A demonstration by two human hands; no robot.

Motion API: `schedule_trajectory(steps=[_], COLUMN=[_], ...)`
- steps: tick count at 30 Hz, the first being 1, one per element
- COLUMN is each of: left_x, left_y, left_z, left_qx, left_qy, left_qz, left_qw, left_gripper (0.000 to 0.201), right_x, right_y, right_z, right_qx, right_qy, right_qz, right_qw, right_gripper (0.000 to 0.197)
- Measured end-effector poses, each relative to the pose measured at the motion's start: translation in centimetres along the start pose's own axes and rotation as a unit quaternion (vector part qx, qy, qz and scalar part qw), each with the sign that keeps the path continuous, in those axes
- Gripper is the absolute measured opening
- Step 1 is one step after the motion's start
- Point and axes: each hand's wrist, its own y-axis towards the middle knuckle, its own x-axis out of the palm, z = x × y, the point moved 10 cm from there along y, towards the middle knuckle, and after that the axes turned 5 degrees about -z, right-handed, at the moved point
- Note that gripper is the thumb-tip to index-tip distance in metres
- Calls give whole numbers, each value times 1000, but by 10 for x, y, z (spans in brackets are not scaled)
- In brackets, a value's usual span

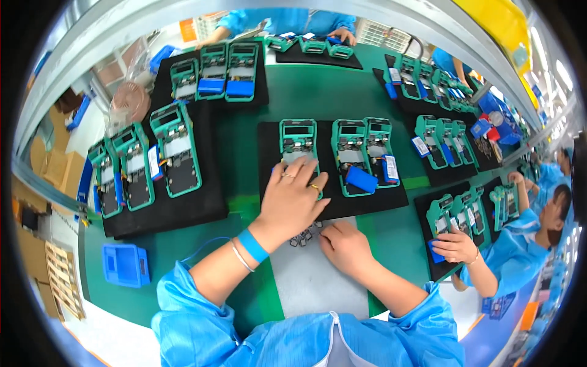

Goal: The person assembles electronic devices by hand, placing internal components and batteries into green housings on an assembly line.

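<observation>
My left hand [293, 192] lies over the lower half of a green handheld device housing [298, 129] on a black mat, its fingers stretched and slightly apart. It hides most of that half. My right hand [347, 248] is curled, knuckles up, just right of a small pile of grey metallic pieces [304, 235] on a grey sheet [321, 275]. What its fingers hold, if anything, is hidden. Two more open housings stand right of my left hand, one with a blue battery pack [361, 180] lying across it, the other with a white-labelled pack [390, 169].
Black mats with similar housings [175, 150] lie left, far left and right on the green table [299, 92]. A blue tray [125, 265] sits at the left edge. At right, a co-worker's hand [455, 246] touches a housing; other workers' hands show at the far side.
</observation>
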Motion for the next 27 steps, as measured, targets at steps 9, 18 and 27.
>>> schedule_trajectory(steps=[9,18,27], left_x=[87,66,58], left_y=[72,77,63], left_z=[54,2,6], left_qx=[38,-132,32], left_qy=[-87,-303,39], left_qz=[-100,3,1], left_qw=[990,944,999], left_gripper=[56,32,41], right_x=[10,21,19], right_y=[-14,-9,2], right_z=[23,-5,-16], right_qx=[26,-144,-202], right_qy=[-13,-100,-83], right_qz=[-4,-58,-187], right_qw=[1000,983,958], right_gripper=[21,14,10])
